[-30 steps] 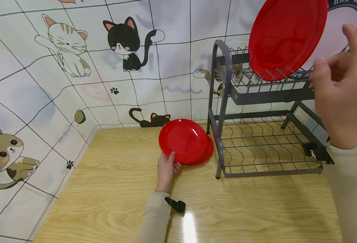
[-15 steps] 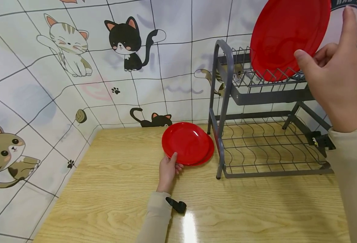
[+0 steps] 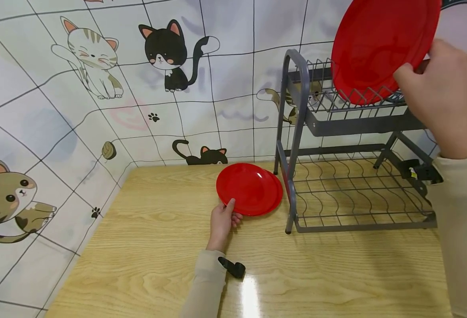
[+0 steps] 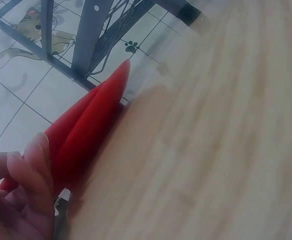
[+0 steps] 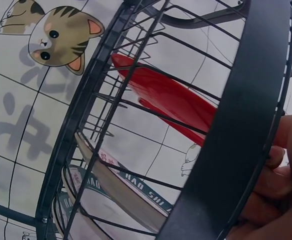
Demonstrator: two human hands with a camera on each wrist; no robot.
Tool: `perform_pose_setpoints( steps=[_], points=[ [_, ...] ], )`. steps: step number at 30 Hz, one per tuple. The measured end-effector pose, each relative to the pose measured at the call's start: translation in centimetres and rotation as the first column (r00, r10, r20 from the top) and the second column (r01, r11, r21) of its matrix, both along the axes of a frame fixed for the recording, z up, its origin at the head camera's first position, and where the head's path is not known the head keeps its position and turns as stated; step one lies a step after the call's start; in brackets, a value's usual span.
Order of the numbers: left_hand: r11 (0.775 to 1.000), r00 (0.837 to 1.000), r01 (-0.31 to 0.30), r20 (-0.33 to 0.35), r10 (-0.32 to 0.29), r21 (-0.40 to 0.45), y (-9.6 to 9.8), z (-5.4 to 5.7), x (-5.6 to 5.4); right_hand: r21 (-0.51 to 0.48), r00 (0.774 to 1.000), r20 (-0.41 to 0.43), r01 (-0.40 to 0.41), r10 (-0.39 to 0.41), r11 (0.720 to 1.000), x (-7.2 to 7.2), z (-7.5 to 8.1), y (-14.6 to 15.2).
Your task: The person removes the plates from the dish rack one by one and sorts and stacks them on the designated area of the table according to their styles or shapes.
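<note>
My left hand pinches the near-left rim of a round red plate, thumb on top and fingers below. This plate lies over a second red plate, which peeks out on its right. In the left wrist view, the two red plates slant close over the tabletop. My right hand is up at the rack's top tier, its thumb and fingers at the right edge of a red plate standing there. Behind the rack's bar in the right wrist view, two red plates stand close together.
A dark grey two-tier dish rack stands on the wooden table, right of the plates. White plates with lettering stand beside the red ones in its top tier. The wall behind carries cat drawings.
My right hand has moved left and its fingers have closed in on the standing red plate's edge. My left hand has lowered its plate, shifting it right over the one below.
</note>
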State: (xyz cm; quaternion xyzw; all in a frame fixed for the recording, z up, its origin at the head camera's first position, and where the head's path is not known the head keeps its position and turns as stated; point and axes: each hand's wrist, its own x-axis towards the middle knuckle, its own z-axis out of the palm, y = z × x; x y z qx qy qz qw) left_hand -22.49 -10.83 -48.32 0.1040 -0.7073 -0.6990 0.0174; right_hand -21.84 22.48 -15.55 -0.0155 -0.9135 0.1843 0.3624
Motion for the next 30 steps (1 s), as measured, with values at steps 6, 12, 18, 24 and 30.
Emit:
perform_pose_setpoints(
  steps=[6, 12, 18, 24, 30],
  points=[
    [1.000, 0.999, 0.029, 0.026, -0.029, -0.010, -0.1, 0.3, 0.2, -0.015, 0.994, 0.112, 0.004, -0.002, 1.000, -0.2, 0.6, 0.2],
    [0.999, 0.998, 0.053, 0.039, -0.052, -0.009, -0.1, 0.6, 0.2, 0.001, 0.992, 0.127, 0.007, -0.007, 1.000, -0.4, 0.8, 0.3],
    [0.999, 0.999, 0.048, 0.021, -0.048, -0.005, 0.0, 0.6, 0.1, -0.023, 0.983, 0.178, 0.043, -0.038, 0.999, -0.6, 1.0, 0.4],
    [1.000, 1.000, 0.030, -0.008, -0.030, 0.008, 0.0, 0.7, 0.1, -0.040, 0.977, 0.209, 0.063, -0.053, 0.997, -0.6, 1.2, 0.2],
    [1.000, 0.999, 0.029, -0.013, -0.029, 0.007, -0.2, 0.6, 0.1, -0.045, 0.981, 0.183, 0.075, -0.066, 0.996, -0.3, 0.9, 0.0]
  ],
)
